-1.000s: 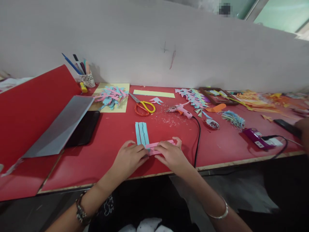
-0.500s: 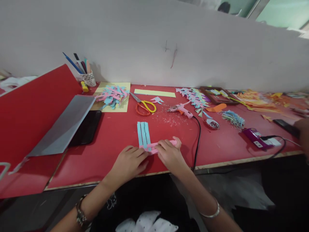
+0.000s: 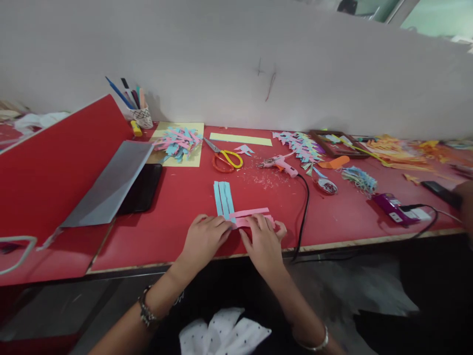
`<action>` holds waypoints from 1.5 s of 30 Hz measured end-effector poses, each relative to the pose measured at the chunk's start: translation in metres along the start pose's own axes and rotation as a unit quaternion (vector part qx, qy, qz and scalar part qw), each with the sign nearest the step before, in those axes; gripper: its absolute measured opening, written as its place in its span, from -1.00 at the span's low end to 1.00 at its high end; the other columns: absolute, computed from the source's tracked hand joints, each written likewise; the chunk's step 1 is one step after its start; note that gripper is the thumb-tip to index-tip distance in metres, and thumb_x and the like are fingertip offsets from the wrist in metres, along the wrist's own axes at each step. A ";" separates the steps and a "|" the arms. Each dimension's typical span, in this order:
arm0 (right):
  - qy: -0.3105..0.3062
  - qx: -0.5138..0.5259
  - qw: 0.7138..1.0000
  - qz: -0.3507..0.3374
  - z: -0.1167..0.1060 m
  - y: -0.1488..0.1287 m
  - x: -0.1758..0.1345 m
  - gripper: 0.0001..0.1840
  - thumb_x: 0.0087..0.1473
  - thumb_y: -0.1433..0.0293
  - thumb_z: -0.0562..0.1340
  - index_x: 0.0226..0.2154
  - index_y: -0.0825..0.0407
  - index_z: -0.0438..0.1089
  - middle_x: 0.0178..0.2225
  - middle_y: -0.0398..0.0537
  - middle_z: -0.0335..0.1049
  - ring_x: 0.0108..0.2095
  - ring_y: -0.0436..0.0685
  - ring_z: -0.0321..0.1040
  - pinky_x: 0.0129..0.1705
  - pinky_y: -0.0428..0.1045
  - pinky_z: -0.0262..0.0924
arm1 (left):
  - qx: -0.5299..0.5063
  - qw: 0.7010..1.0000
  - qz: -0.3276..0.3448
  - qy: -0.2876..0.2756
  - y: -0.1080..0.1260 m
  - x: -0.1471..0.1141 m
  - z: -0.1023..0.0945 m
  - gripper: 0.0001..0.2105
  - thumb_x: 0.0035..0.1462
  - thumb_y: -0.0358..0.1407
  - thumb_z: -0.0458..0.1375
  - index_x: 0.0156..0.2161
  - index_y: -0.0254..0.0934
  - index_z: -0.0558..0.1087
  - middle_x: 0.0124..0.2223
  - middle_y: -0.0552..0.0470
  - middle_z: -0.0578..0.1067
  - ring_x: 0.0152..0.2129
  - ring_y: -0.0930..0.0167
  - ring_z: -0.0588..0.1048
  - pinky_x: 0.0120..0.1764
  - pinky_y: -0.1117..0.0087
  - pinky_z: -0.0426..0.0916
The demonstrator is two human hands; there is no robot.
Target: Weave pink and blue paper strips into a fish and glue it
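Light blue paper strips (image 3: pixel 224 197) lie side by side on the red table, pointing away from me. Pink paper strips (image 3: pixel 253 212) run sideways to the right from their near ends, and the two colours overlap there. My left hand (image 3: pixel 207 239) is closed, its fingertips pinching the left end of the pink strips by the blue ones. Bent fingers of my right hand (image 3: pixel 264 241) close over the pink strips farther right, with one pink strip loose beyond them. How the strips join is partly hidden under my fingers.
Scissors (image 3: pixel 227 161), a pink glue gun (image 3: pixel 281 164) and its black cord lie beyond the strips. A pile of cut paper pieces (image 3: pixel 179 143) is at back left, near a pen cup (image 3: pixel 142 117). A purple power box (image 3: pixel 393 209) and another person's hand (image 3: pixel 463 197) are at right.
Both hands have shifted slightly right relative to the blue strips. The pink strips now extend farther right, and one has spread apart from the others. The camera view has turned a little.
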State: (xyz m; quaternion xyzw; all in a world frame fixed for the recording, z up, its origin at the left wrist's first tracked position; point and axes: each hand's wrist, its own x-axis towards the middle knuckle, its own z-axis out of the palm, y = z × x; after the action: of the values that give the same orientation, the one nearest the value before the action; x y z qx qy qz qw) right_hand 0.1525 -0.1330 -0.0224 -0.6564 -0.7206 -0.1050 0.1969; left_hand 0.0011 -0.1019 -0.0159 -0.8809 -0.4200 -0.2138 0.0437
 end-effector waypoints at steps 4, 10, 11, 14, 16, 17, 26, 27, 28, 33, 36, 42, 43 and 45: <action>0.002 0.016 1.000 -0.011 0.000 0.000 0.002 -0.83 0.09 0.39 0.07 -0.31 -0.01 0.37 -0.32 -0.07 0.42 -0.30 0.13 0.27 -0.19 0.08 -0.20 | 0.019 1.000 0.007 0.013 0.002 0.000 0.000 -0.91 0.04 -0.44 0.12 -0.35 -0.23 0.44 -0.40 0.13 0.54 -0.51 0.41 0.47 -0.38 0.37 0.17; 0.008 0.005 0.999 -0.037 -0.001 0.003 0.017 -0.76 0.07 0.56 0.04 -0.40 0.01 0.38 -0.40 -0.12 0.44 -0.34 0.07 0.26 -0.09 0.11 -0.33 | 0.027 0.999 0.002 0.021 0.003 -0.001 0.001 -0.91 0.05 -0.43 0.11 -0.38 -0.23 0.45 -0.44 0.12 0.54 -0.52 0.41 0.47 -0.42 0.37 0.17; 0.007 -0.001 0.999 -0.037 -0.002 0.003 0.019 -0.73 0.06 0.59 0.02 -0.40 0.01 0.38 -0.41 -0.13 0.43 -0.35 0.06 0.26 -0.07 0.11 -0.35 | 0.025 0.999 -0.001 0.020 0.004 -0.001 0.001 -0.91 0.06 -0.43 0.11 -0.38 -0.23 0.45 -0.44 0.12 0.54 -0.52 0.41 0.47 -0.41 0.37 0.17; -0.017 -0.005 0.999 -0.038 -0.004 0.002 0.023 -0.70 0.04 0.61 0.00 -0.35 0.02 0.38 -0.43 -0.11 0.42 -0.37 0.06 0.27 -0.07 0.10 -0.33 | 0.011 0.999 -0.026 0.019 0.005 -0.003 0.003 -0.90 0.07 -0.41 0.11 -0.38 -0.22 0.46 -0.43 0.11 0.54 -0.51 0.41 0.47 -0.41 0.37 0.18; -0.052 0.009 0.998 -0.040 -0.006 0.000 0.025 -0.69 0.00 0.61 0.02 -0.29 0.03 0.38 -0.41 -0.08 0.42 -0.36 0.08 0.29 -0.11 0.09 -0.27 | -0.006 0.998 -0.051 0.024 0.005 -0.004 0.005 -0.91 0.07 -0.39 0.11 -0.36 -0.21 0.46 -0.41 0.11 0.55 -0.50 0.40 0.48 -0.42 0.38 0.19; -0.072 0.027 0.996 -0.045 -0.008 0.000 0.025 -0.69 -0.03 0.61 0.04 -0.26 0.04 0.37 -0.39 -0.06 0.42 -0.33 0.10 0.30 -0.13 0.08 -0.24 | -0.014 0.998 -0.063 0.027 0.005 -0.005 0.006 -0.92 0.07 -0.39 0.11 -0.36 -0.21 0.46 -0.41 0.10 0.55 -0.49 0.40 0.48 -0.42 0.38 0.20; -0.132 0.220 0.966 0.017 -0.003 0.007 0.030 -0.84 0.06 0.43 0.08 -0.36 -0.02 0.38 -0.32 -0.12 0.49 -0.25 0.12 0.36 -0.18 0.04 -0.19 | -0.110 0.990 -0.093 0.015 -0.002 -0.006 0.013 -0.84 -0.02 -0.44 0.15 -0.26 -0.24 0.44 -0.31 0.03 0.53 -0.37 0.36 0.48 -0.36 0.40 0.32; -0.136 0.225 0.965 0.023 -0.001 0.008 0.030 -0.83 0.07 0.44 0.08 -0.37 -0.02 0.38 -0.33 -0.14 0.49 -0.25 0.11 0.37 -0.18 0.04 -0.19 | -0.118 0.988 -0.094 0.015 -0.003 -0.006 0.013 -0.84 -0.02 -0.45 0.14 -0.27 -0.24 0.44 -0.30 0.03 0.53 -0.37 0.36 0.48 -0.36 0.39 0.33; -0.139 0.230 0.963 0.027 0.000 0.009 0.030 -0.83 0.07 0.46 0.08 -0.38 -0.03 0.38 -0.33 -0.15 0.49 -0.25 0.10 0.37 -0.18 0.04 -0.19 | -0.127 0.987 -0.093 0.016 -0.004 -0.006 0.013 -0.84 -0.01 -0.46 0.13 -0.28 -0.24 0.45 -0.30 0.03 0.53 -0.36 0.36 0.48 -0.35 0.39 0.34; -0.139 0.238 0.961 0.023 0.002 0.011 0.029 -0.84 0.05 0.49 0.10 -0.38 -0.02 0.38 -0.32 -0.17 0.49 -0.26 0.09 0.37 -0.17 0.02 -0.19 | -0.168 0.982 -0.078 0.019 -0.007 -0.006 0.014 -0.84 0.01 -0.47 0.10 -0.30 -0.24 0.46 -0.30 0.03 0.53 -0.37 0.39 0.48 -0.32 0.40 0.36; -0.136 0.240 0.961 0.015 0.004 0.012 0.028 -0.83 0.05 0.48 0.09 -0.38 -0.01 0.38 -0.31 -0.14 0.49 -0.26 0.09 0.36 -0.19 0.02 -0.18 | -0.170 0.982 -0.076 0.024 -0.008 -0.007 0.015 -0.84 0.01 -0.47 0.10 -0.30 -0.25 0.47 -0.30 0.01 0.53 -0.37 0.38 0.49 -0.32 0.38 0.37; -0.132 0.247 0.960 0.018 0.004 0.013 0.028 -0.83 0.03 0.51 0.09 -0.39 0.00 0.38 -0.31 -0.14 0.49 -0.26 0.10 0.37 -0.17 0.03 -0.18 | -0.197 0.977 -0.074 0.021 -0.008 -0.007 0.011 -0.83 0.05 -0.46 0.06 -0.29 -0.24 0.47 -0.29 0.01 0.53 -0.35 0.41 0.49 -0.31 0.42 0.38; -0.132 0.249 0.959 0.019 0.004 0.013 0.028 -0.83 0.03 0.51 0.09 -0.39 0.00 0.38 -0.32 -0.14 0.49 -0.27 0.10 0.37 -0.17 0.03 -0.18 | -0.203 0.976 -0.074 0.021 -0.009 -0.007 0.010 -0.83 0.06 -0.46 0.06 -0.29 -0.24 0.47 -0.29 0.01 0.53 -0.35 0.42 0.49 -0.30 0.43 0.38; -0.132 0.254 0.958 0.020 0.003 0.013 0.028 -0.84 0.03 0.50 0.09 -0.40 0.00 0.38 -0.33 -0.14 0.50 -0.28 0.10 0.37 -0.17 0.03 -0.18 | -0.216 0.973 -0.074 0.022 -0.009 -0.007 0.009 -0.82 0.06 -0.47 0.04 -0.29 -0.25 0.47 -0.28 0.00 0.53 -0.34 0.42 0.49 -0.28 0.43 0.39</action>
State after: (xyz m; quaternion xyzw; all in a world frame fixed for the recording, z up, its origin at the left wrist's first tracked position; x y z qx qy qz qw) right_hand 0.1628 -0.1045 -0.0147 -0.6072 -0.7297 0.1730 0.2626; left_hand -0.0063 -0.0984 -0.0279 -0.8313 -0.4266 -0.3212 -0.1543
